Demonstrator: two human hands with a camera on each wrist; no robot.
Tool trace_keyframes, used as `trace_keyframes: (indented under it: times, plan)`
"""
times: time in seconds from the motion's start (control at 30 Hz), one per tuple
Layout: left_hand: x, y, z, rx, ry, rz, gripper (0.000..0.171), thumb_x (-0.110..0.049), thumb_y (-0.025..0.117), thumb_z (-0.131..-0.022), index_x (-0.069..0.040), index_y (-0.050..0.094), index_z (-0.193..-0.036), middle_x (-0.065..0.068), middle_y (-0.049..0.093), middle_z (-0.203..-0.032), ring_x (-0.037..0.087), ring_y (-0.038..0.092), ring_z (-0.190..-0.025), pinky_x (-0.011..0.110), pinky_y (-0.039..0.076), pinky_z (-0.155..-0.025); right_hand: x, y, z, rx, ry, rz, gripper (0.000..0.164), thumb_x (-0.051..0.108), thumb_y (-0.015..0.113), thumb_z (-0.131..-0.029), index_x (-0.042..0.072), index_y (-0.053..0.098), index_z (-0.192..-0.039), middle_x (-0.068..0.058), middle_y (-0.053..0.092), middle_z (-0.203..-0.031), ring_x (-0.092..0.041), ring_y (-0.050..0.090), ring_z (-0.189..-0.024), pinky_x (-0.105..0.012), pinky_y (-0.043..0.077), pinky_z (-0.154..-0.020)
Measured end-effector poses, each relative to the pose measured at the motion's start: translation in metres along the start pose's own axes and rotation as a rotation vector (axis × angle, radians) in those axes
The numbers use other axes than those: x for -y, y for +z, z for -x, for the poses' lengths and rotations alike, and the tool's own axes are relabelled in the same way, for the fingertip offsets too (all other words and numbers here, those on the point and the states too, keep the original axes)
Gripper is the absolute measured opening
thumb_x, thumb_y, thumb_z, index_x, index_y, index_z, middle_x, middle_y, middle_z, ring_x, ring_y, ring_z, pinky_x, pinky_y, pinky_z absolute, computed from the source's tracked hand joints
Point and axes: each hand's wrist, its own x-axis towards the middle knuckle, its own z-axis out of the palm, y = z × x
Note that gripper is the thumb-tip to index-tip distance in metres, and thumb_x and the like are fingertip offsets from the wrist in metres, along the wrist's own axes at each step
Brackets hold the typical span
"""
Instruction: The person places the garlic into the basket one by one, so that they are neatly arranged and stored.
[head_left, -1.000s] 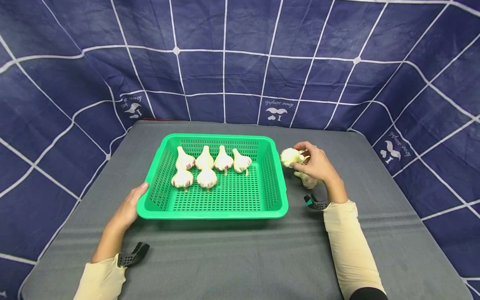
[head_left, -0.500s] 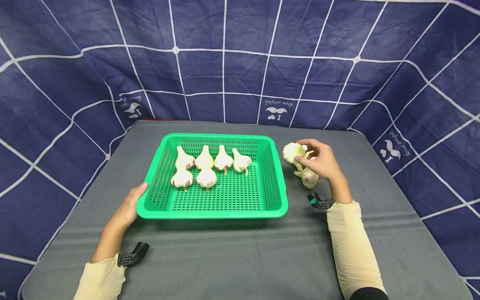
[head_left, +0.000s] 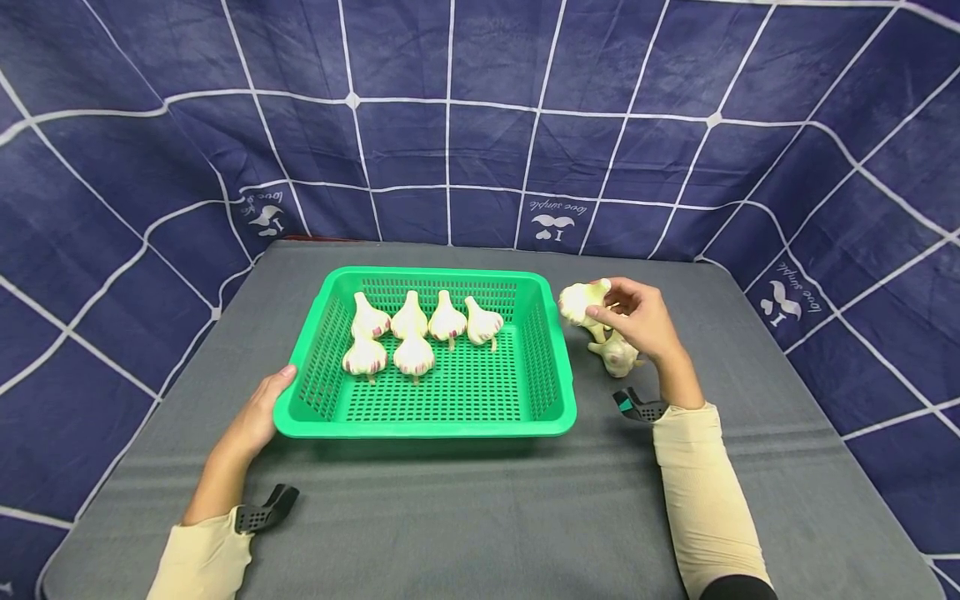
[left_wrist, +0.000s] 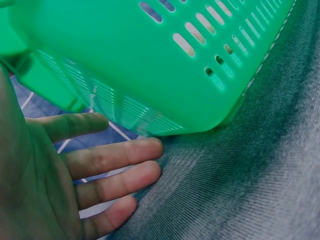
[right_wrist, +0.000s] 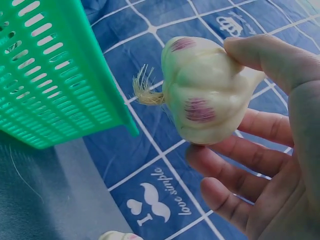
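Note:
My right hand pinches a garlic bulb between thumb and fingers, just outside the right end of a green plastic basket. In the right wrist view this garlic bulb has purple streaks, its dry root tuft towards the basket wall. Below the right hand, more garlic bulbs lie on the table, partly hidden by it. My left hand is at the basket's left end, thumb by the rim. In the left wrist view its fingers extend loosely beside the basket's outer wall.
Several garlic bulbs stand in the basket, a row of them at the back and two in front at the left. Grey cloth covers the table. A blue checked curtain rises behind and at both sides.
My right hand has lifted the garlic bulb slightly up and away from the bulbs below, moved right, then the bulb shifted back left towards the basket. The left hand and basket stay put.

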Motion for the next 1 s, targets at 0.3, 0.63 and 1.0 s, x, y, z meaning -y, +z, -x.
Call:
trace_keyframes:
  times: [0.3, 0.63, 1.0]
  plan:
    - [-0.002, -0.001, 0.0, -0.005, 0.015, -0.006, 0.068, -0.039, 0.019, -0.105, 0.02, 0.037, -0.134, 0.035, 0.039, -0.13, 0.033, 0.036, -0.117, 0.036, 0.026, -0.102, 0.005, 0.003, -0.001, 0.015, -0.043, -0.082, 0.029, -0.018, 0.068, -0.079, -0.022, 0.06, -0.107, 0.005, 0.063, -0.083, -0.006, 0.06, -0.075, -0.018, 0.049, -0.064]
    - [0.001, -0.001, -0.001, -0.045, 0.092, -0.003, 0.061, -0.034, 0.022, -0.106, 0.018, 0.05, -0.119, 0.028, 0.053, -0.111, -0.006, 0.043, -0.09, 0.014, 0.032, -0.084, -0.016, 0.011, -0.009, 0.058, -0.06, -0.052, 0.025, -0.017, 0.07, -0.079, -0.015, 0.065, -0.104, -0.003, 0.062, -0.081, -0.009, 0.057, -0.067, -0.018, 0.043, -0.056]
    - [0.001, -0.002, -0.001, -0.019, 0.049, -0.014, 0.062, -0.036, 0.02, -0.106, 0.017, 0.046, -0.125, 0.028, 0.051, -0.116, 0.007, 0.045, -0.1, 0.021, 0.031, -0.091, -0.009, 0.026, -0.017, 0.169, -0.006, 0.044, 0.018, 0.004, 0.072, -0.089, -0.005, 0.069, -0.104, -0.017, 0.067, -0.086, -0.013, 0.063, -0.073, -0.02, 0.048, -0.065]
